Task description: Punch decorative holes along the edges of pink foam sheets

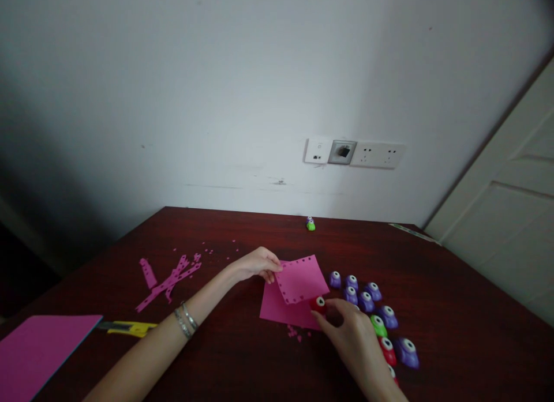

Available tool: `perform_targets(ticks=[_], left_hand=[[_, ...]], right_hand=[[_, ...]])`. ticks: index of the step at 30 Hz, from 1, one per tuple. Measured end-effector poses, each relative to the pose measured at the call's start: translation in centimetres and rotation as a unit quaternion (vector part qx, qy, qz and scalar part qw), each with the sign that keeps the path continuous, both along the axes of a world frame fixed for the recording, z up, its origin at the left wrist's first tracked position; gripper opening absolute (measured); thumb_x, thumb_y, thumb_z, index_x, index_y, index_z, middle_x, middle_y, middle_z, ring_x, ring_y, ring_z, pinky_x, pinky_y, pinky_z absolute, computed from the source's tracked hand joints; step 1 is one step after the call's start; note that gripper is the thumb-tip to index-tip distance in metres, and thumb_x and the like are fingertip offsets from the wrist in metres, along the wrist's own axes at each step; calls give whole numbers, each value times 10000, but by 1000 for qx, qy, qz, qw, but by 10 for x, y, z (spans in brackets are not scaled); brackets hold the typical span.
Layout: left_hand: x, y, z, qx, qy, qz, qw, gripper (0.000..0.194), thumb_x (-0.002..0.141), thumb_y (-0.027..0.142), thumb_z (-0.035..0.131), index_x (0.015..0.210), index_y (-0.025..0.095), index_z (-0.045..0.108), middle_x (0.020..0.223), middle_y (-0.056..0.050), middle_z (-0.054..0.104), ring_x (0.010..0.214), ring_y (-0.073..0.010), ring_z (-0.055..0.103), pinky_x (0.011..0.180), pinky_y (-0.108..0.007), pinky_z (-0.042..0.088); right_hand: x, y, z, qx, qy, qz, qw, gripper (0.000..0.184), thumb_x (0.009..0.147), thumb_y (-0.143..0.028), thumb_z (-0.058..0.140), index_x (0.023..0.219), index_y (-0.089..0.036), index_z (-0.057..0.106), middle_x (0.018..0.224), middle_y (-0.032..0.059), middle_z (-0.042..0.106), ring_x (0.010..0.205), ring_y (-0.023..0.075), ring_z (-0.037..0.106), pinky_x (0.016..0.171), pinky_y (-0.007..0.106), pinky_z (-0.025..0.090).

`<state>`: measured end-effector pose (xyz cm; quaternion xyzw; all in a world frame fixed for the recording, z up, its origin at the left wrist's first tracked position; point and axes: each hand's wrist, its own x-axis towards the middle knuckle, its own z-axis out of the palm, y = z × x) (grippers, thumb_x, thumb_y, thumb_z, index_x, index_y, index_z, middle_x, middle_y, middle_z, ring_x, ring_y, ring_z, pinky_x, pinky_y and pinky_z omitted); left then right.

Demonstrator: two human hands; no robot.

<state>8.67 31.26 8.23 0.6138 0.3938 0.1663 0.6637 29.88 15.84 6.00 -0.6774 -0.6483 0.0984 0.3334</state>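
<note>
Pink paper, a small rectangular sheet with punched holes along its upper, left and lower edges [303, 278], is raised at a tilt over a larger plain pink paper sheet [281, 315]. The left hand [262, 265] pinches its upper left corner between thumb and fingers. At its lower right edge, the right hand [350, 328] grips a small rounded red craft punch with a white ring on top [319, 304], thumb and forefinger on it; whether the paper sits in its slot I cannot tell. Tiny pink paper cut-outs [293, 333] lie just below the larger sheet. Beside the right hand stand seven purple craft punches [366, 301], a bright green one [378, 326] and two red ones [387, 350], the lower partly hidden. Two silver bracelets [186, 321] circle the left forearm. Farther left lie perforated pink paper strips [168, 284], a yellow box cutter [132, 329], partly behind that forearm, and a large pink sheet [47, 356]. All rest on a dark reddish wooden table [242, 367] against a white wall [238, 102].
</note>
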Motion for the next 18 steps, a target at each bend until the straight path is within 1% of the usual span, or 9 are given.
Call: perform_targets(ticks=[6,11,18], left_hand=[[0,-1,1,-13,-15,10,1000,246,616,286,728,745,96,640,567,-35,629,490,-111,585,529,-243,479],[0,-1,2,-12,-21,10,1000,265,625,293,726,774,90,645,607,-50,642,520,-118,599,547,-250,485],[2,-3,2,-16,-29,8,999,240,629,278,720,754,92,635,592,-41,631,516,-122,602,540,-249,483]], right_hand=[[3,4,0,31,4,-11,999,193,716,-322,584,833,-182,648,824,62,678,776,224,627,713,322,484],[4,6,-1,47,1,-20,999,196,715,-363,580,797,-197,648,782,60,680,726,222,629,661,313,489],[2,6,6,24,3,-33,999,244,706,-426,580,746,-197,655,711,50,684,657,212,635,593,294,479]])
